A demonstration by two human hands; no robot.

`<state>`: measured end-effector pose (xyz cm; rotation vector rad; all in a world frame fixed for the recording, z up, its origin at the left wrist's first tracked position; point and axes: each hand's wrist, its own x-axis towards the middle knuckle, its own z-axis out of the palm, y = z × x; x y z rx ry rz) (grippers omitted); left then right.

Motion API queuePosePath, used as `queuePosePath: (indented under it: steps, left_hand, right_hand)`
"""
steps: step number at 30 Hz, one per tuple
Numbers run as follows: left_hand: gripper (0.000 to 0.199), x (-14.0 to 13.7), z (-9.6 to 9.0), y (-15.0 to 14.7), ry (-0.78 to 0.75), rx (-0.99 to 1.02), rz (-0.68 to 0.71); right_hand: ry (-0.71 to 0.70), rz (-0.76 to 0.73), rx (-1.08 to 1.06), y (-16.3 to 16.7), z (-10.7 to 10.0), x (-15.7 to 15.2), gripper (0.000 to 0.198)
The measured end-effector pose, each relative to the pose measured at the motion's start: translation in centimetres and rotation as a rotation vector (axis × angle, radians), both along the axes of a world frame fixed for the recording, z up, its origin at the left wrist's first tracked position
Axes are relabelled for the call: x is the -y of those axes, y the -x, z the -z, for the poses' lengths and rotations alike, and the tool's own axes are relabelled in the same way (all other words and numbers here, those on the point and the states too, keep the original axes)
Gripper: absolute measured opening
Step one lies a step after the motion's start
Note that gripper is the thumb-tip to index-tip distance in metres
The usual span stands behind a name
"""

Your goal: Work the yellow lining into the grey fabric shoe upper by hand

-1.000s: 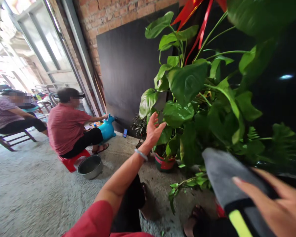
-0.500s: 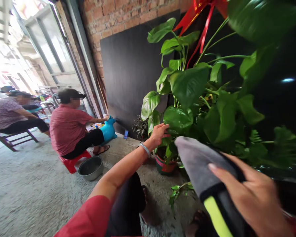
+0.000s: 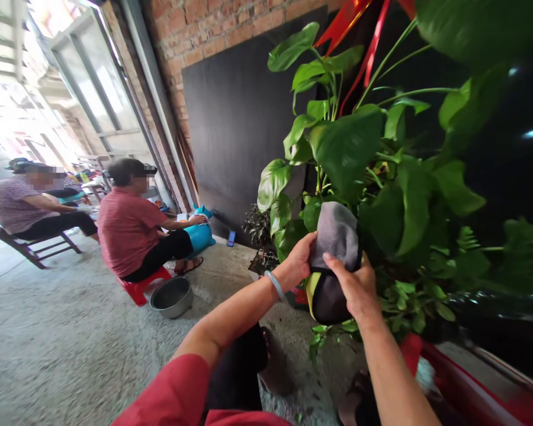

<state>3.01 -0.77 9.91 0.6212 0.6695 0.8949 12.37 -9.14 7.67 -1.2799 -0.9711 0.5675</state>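
A grey cloth (image 3: pixel 337 234) with a black lower part and a yellow strip along its left side is held up in front of the leafy plant (image 3: pixel 344 145). My left hand (image 3: pixel 299 257), with a pale bangle at the wrist, pinches the cloth's left edge. On the other side my right hand (image 3: pixel 357 290) grips it, thumb across the front and fingers behind. Broad green leaves rise just beyond both hands. The plant's pot (image 3: pixel 298 297) is mostly hidden behind my left wrist and the cloth.
A person (image 3: pixel 128 225) on a red stool sits at the left with a hand on a blue animal-shaped toy (image 3: pixel 199 236). Nearby stand a grey basin (image 3: pixel 172 297) and a phone (image 3: pixel 231 238). Another person (image 3: pixel 31 201) sits farther back. A red-edged object (image 3: pixel 466 378) lies lower right.
My left hand has left the leaf and taken hold of the cloth. My right hand has moved left and away from me with it. The seated person's hand has shifted on the blue toy.
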Motion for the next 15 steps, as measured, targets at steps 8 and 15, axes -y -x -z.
queuePosePath:
  steps: [8, 15]
  left_hand:
    - [0.016, -0.1, 2.2, 0.6, 0.029, -0.129, -0.076]
    - [0.011, -3.3, 0.1, 4.3, -0.053, -0.096, -0.478]
  right_hand:
    - [0.060, 0.007, -0.344, 0.9, 3.3, 1.9, 0.064]
    - [0.274, -0.014, -0.192, -1.0, 8.2, 6.9, 0.060]
